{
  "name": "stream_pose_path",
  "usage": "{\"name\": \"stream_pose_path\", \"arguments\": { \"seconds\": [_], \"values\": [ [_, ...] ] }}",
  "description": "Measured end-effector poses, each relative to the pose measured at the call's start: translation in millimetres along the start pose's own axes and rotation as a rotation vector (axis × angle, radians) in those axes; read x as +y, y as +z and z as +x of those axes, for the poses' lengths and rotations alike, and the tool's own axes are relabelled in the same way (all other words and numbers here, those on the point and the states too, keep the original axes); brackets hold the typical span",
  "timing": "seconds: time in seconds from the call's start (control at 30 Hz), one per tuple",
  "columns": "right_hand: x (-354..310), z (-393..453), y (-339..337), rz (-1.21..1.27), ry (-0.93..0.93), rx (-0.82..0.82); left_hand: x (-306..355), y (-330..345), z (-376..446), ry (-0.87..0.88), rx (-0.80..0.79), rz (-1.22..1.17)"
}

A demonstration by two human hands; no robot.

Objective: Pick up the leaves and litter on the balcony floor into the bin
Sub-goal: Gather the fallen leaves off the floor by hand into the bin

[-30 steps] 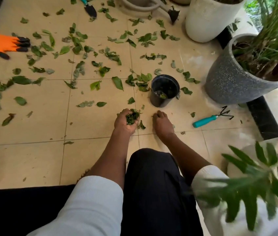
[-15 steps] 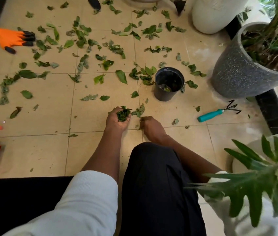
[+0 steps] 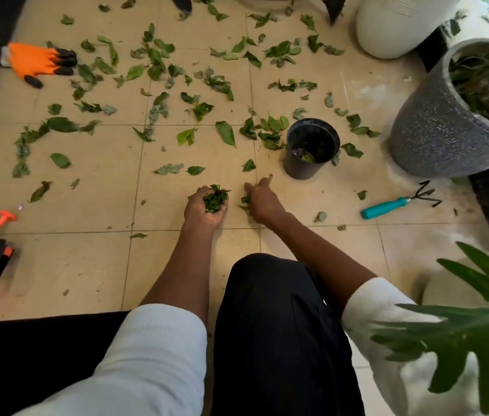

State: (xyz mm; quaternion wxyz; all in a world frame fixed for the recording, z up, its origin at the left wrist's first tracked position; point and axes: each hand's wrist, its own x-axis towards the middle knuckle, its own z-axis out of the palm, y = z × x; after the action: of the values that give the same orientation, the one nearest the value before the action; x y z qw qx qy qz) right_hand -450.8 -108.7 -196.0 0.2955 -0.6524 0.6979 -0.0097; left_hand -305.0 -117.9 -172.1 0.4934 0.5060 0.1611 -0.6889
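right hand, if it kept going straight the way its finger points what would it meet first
The right hand points up and slightly right across the tiles. Bare floor lies just ahead, then probably the lower left wall of the black bin, though it could slip past its left side; depth is unclear.

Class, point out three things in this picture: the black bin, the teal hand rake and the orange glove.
black bin [image 3: 300, 169]: head view, on its outer front wall.
teal hand rake [image 3: 385, 208]: head view, on the teal handle.
orange glove [image 3: 32, 62]: head view, on the orange palm.

The white planter [image 3: 399, 22] and grey pot [image 3: 447, 136] are cropped; right hand [image 3: 262, 201] blurred.
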Motion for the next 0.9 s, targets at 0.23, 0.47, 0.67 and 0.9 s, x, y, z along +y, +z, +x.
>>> {"name": "stream_pose_path", "arguments": {
  "seconds": [0.23,0.47,0.67,0.9],
  "values": [
    [8.3,-23.2,23.7,-0.191,-0.291,0.169,4.5,-4.3,3.6,-0.005,0.007,0.031],
    [15.4,-19.6,-8.6,0.292,-0.129,0.154,5.2,-4.8,3.6,-0.009,-0.008,0.014],
    [30.3,-47.7,23.0,-0.238,-0.474,0.047,-1.5,-3.0,1.0,-0.003,-0.004,-0.017],
    [34.5,-56.5,30.5,-0.101,-0.387,0.158,-4.3,-3.5,-2.1,-0.015,-0.022,0.032]
  ]
}}
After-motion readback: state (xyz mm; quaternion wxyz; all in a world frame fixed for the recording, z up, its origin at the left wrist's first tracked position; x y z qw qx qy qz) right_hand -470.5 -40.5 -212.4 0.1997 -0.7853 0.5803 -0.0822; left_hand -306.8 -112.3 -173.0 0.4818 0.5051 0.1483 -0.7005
